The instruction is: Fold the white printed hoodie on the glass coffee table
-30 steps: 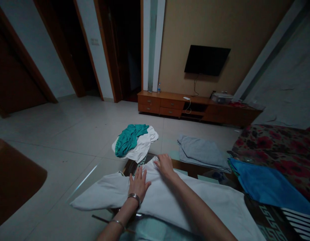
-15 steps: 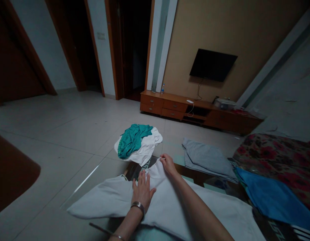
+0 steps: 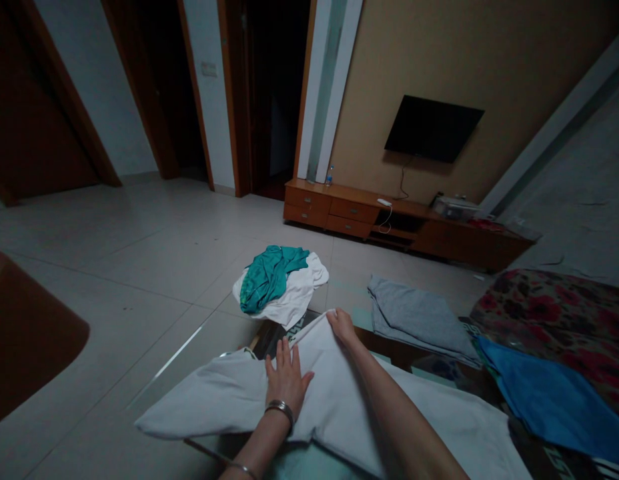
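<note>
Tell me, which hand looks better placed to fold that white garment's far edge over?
Probably the right hand: it already pinches the white garment at its far edge, while the left hand lies flat, pinning the cloth.

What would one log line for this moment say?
left hand: flat on white garment | right hand: pinching its far edge | teal-and-white pile: beyond

So the white shirt [image 3: 334, 407] is spread out flat across the glass counter [image 3: 309, 463], pale and a bit creased. One sleeve hangs off the left edge, and its far edge is pinched up into a little peak.
</note>
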A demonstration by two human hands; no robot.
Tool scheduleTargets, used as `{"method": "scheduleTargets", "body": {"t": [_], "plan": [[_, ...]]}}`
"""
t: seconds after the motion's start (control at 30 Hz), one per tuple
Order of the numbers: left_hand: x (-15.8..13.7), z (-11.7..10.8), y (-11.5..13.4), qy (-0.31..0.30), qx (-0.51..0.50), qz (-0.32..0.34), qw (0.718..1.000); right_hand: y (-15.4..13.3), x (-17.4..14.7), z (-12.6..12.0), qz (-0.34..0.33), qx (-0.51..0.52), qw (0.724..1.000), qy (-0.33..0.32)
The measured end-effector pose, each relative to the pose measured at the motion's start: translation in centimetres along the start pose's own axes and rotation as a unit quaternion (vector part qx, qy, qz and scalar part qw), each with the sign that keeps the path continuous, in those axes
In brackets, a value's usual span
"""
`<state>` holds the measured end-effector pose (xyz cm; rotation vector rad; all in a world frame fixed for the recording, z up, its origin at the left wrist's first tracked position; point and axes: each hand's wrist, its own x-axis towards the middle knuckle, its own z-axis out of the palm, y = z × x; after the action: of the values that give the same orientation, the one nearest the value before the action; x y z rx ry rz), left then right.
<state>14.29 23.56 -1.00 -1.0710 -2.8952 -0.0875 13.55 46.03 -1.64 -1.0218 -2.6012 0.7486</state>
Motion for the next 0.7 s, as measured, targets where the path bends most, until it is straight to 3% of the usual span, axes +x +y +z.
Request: {"method": "scheduleTargets", "body": {"t": [0.17,0.27,0.37,0.47,0.6,0.7], "plan": [[1.5,-0.9,-1.2,-0.003,-0.107,-0.051,0.993,0.1,-1.0,0.3,-0.055,0.104,0.993,0.032],[4.2,-2.2,-2.1,-0.053,-0.199,-0.101,0.973,0.1,-1.4,-0.5,-0.091,0.187,0.977,0.036],[7.0,-3.0,-2.3,-0.104,-0.257,-0.093,0.956,0.0,-1.5,-1.8,-0.105,0.224,0.968,0.034],[8.7,-2.7,-1.9,-0.111,-0.274,-0.061,0.953,-0.2,-1.3,-2.8,-0.106,0.203,0.973,0.030],[8.9,-2.0,-1.8,-0.105,-0.262,-0.067,0.957,-0.8,-0.3,-2.7,-0.060,0.075,0.995,0.037],[8.6,-1.9,-2.0,-0.091,-0.235,-0.081,0.964,-1.1,0.8,-2.4,-0.017,0.099,0.995,0.002]]}}
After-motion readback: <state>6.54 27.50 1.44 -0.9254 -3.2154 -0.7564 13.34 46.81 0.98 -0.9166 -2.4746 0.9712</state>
